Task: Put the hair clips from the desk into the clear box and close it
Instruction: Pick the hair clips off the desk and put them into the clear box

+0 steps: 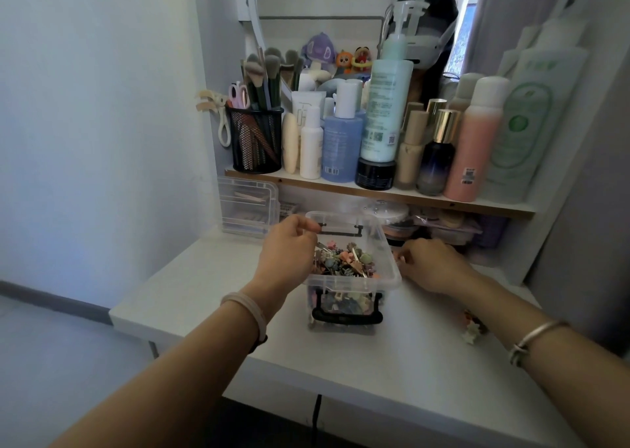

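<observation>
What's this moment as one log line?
clear box: open, clips inside | left hand: over box | right hand: beside box | loose clips: on desk

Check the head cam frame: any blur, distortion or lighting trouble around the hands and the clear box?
Head view: dim, bluish light, brightest at the window top right; wide-angle lens bends the shelf line; right hand smeared by motion at its fingers, left hand sharper; clear box rim shows only soft highlights, hair clips inside readable; loose clips on the desk are soft.
</observation>
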Motion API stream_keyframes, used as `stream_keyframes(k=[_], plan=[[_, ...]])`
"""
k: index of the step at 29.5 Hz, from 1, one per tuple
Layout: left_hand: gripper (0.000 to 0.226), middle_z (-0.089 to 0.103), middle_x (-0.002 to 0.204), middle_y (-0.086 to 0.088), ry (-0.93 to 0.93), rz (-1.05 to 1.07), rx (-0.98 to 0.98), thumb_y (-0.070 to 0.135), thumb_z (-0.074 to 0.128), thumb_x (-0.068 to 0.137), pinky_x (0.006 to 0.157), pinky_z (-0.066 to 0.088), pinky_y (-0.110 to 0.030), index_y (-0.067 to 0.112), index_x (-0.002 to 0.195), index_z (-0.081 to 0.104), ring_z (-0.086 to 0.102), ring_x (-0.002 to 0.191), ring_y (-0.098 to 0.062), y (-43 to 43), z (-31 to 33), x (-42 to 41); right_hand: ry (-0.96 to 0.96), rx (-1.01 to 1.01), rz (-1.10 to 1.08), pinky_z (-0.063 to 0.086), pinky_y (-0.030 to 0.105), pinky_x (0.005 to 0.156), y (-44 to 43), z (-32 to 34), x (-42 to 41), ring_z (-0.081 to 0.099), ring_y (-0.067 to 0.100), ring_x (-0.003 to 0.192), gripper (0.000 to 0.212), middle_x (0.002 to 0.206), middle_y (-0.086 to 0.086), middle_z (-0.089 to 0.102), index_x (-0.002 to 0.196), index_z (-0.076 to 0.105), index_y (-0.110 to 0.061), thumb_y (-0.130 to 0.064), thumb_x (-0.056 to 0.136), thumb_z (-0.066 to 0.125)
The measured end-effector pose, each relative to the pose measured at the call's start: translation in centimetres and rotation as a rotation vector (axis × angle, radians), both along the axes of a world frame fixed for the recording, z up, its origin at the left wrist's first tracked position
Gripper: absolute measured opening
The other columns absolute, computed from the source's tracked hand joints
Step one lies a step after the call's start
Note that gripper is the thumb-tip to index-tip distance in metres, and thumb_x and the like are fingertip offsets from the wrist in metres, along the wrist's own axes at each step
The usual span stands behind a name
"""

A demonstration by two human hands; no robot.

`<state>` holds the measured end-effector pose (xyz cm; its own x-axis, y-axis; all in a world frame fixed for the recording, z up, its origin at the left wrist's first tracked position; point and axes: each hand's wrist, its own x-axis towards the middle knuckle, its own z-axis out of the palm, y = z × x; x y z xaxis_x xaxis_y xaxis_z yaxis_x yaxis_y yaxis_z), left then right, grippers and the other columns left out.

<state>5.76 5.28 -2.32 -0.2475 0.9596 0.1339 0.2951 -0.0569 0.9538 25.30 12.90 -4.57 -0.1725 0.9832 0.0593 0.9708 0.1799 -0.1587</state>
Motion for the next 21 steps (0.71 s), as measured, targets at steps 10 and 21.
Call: stream_keyframes(k=[10, 21], plan=[[0.028, 0.054, 0.084, 0.001, 0.007, 0.000, 0.004, 0.006, 0.038, 0.095, 0.051, 0.037, -0.021, 0.024, 0.077, 0.050, 0.041, 0.053, -0.010, 0.0, 0.0, -0.2, 0.009, -0.104, 0.075, 0.049, 0.031, 0.074, -0.4, 0.6, -0.5, 0.062, 0.026, 0.094, 0.012, 0.100, 0.009, 0.068, 0.072, 0.063, -0.022, -0.014, 0.080, 0.062], [0.017, 0.053, 0.085, 0.001, 0.011, 0.006, -0.006, 0.007, 0.037, 0.095, 0.050, 0.038, -0.020, 0.015, 0.095, 0.053, 0.042, 0.054, -0.010, -0.2, 0.1, 0.0, 0.757, -0.074, 0.258, 0.052, 0.016, 0.062, -3.6, 6.8, -2.6, 0.060, 0.004, 0.060, 0.021, 0.069, -0.004, 0.063, 0.070, 0.063, -0.023, -0.005, 0.081, 0.068]])
